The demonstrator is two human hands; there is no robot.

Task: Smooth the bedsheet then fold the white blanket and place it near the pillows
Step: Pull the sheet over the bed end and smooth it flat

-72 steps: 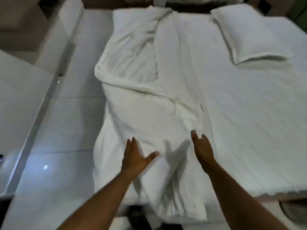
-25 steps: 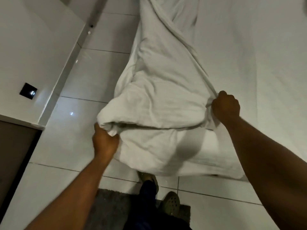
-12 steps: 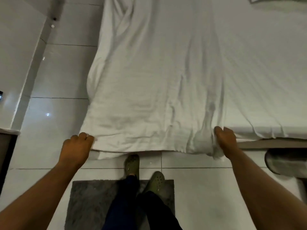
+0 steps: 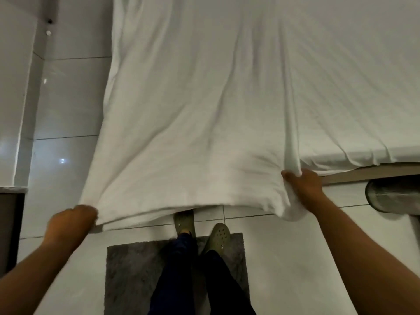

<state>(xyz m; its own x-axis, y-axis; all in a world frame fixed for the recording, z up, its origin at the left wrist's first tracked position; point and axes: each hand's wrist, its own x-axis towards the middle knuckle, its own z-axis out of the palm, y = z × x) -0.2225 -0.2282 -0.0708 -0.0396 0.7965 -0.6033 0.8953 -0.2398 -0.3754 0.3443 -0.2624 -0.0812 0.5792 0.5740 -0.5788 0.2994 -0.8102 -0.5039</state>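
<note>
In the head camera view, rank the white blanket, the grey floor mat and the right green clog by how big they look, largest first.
1. White blanket, spanning most of the frame, gripped at its near edge by both hands.
2. Grey floor mat, partly hidden by the legs.
3. Right green clog, clearly smallest.
The mat is partly covered, so only its visible part is judged.
</note>
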